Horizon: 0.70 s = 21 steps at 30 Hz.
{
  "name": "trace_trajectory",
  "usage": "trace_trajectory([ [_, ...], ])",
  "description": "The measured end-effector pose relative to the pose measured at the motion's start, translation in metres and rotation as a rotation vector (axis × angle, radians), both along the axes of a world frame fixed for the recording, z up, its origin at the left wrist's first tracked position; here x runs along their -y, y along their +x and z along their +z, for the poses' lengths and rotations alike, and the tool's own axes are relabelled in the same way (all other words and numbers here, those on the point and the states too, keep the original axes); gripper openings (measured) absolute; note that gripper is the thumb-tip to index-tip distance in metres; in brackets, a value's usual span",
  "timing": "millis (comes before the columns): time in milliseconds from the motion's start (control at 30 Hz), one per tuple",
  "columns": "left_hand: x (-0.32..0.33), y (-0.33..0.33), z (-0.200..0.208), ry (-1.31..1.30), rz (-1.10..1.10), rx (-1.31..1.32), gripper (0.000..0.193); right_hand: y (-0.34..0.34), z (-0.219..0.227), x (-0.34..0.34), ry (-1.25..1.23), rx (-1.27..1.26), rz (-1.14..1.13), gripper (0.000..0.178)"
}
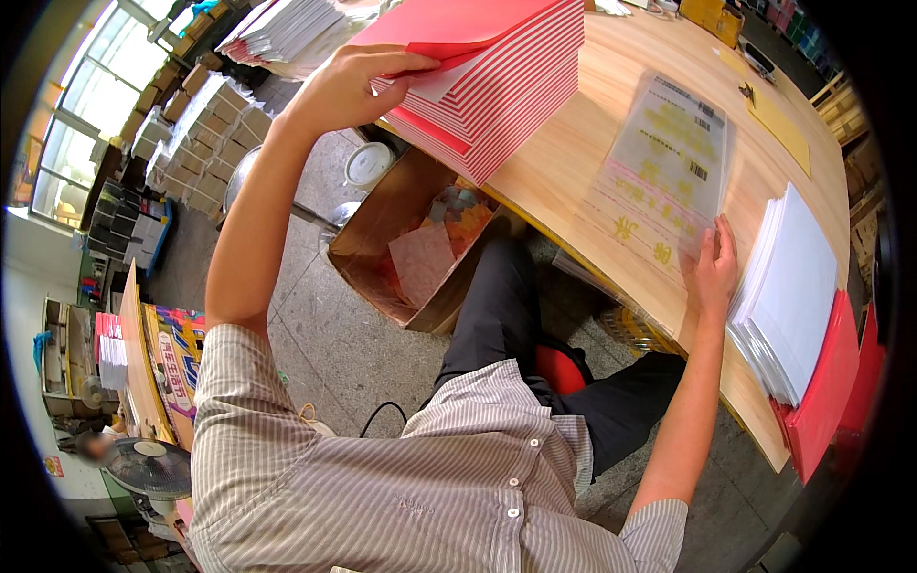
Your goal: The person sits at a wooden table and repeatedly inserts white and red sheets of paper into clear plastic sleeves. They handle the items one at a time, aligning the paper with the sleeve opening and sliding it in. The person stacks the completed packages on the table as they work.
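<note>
My left hand (pixel 368 81) is at the near left corner of a tall stack of red-and-white booklets (pixel 521 105). Its fingers and thumb close on the edge of the top red booklet (pixel 458 40), whose corner is slightly raised. On the wooden table lies a clear plastic bag (pixel 664 143) with yellow print and barcode labels. My right hand (pixel 712 272) rests at the bag's near right edge, its fingers stretched out. Just right of it is a stack of white-topped, plastic-wrapped packs (pixel 785 286).
Red packs (pixel 829 382) lie under the white ones at the table's right edge. A cardboard box (pixel 373 263) with paper scraps stands on the floor below the booklets. More booklets (pixel 287 33) lie at the far left. A yellow envelope (pixel 778 124) lies at the far right.
</note>
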<state>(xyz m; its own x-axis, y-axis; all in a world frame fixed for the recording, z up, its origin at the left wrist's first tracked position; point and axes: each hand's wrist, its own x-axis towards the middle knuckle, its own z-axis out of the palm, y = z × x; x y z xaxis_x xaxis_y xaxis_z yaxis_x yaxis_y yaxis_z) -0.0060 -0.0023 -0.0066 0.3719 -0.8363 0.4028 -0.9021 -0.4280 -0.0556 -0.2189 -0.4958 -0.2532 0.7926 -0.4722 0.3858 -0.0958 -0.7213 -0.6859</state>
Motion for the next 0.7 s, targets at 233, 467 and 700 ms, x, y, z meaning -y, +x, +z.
trace_trajectory([
  [233, 0.003, -0.001, -0.013, 0.016, 0.071, 0.107, 0.034, -0.001, -0.002, 0.002, -0.004, -0.002, 0.002, 0.051],
  [467, 0.013, -0.003, -0.016, -0.087, 0.13, 0.117, 0.051, 0.0, 0.0, 0.0, -0.014, -0.005, -0.003, 0.05],
  [700, 0.024, -0.003, -0.011, 0.051, 0.335, 0.186, 0.043, -0.001, 0.002, -0.002, 0.015, -0.007, -0.013, 0.049],
])
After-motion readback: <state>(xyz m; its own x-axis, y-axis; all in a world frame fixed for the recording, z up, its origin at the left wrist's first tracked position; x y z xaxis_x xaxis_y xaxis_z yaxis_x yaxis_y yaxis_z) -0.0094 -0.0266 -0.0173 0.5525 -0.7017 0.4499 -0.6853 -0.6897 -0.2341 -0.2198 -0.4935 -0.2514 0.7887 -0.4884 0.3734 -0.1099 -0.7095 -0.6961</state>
